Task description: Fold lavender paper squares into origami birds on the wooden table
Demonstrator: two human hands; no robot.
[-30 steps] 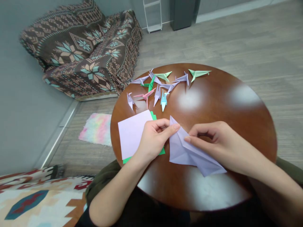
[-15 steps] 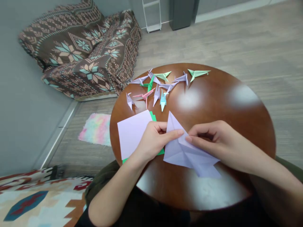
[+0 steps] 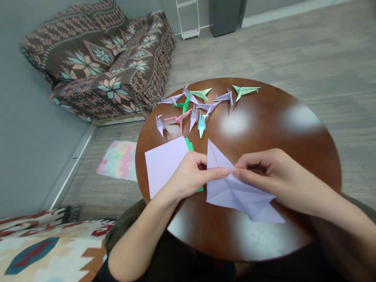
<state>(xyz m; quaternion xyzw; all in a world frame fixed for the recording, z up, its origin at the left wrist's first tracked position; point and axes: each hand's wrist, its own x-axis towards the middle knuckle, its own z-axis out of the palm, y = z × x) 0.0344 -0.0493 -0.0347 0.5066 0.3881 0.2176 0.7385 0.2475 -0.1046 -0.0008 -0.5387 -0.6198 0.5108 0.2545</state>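
A creased, partly folded sheet of lilac origami paper [image 3: 226,192] is held between both hands above the round table's near half. My left hand [image 3: 192,174] pinches its left side, thumb laid across the top face and fingers behind. From the right, my right hand [image 3: 264,172] grips it with thumb and forefinger close to the left thumb tip. Its lower right corner hangs out as a loose flap. Beside my left hand lies a stack of square paper [image 3: 164,164], lilac on top, with green sheets [image 3: 189,145] sticking out beneath, partly hidden by the hand.
On the brown table [image 3: 273,117], several folded paper cranes stand at the back left, among them a pink crane [image 3: 179,118], a blue crane [image 3: 201,124] and a light green crane [image 3: 243,91]. A covered sofa [image 3: 117,78] stands beyond, with a fluffy rug [image 3: 119,160] on the floor.
The lilac paper has spread a little wider, its lower flap shifting right. My left thumb has slid down and right toward the right thumb, and both thumb tips now nearly meet.
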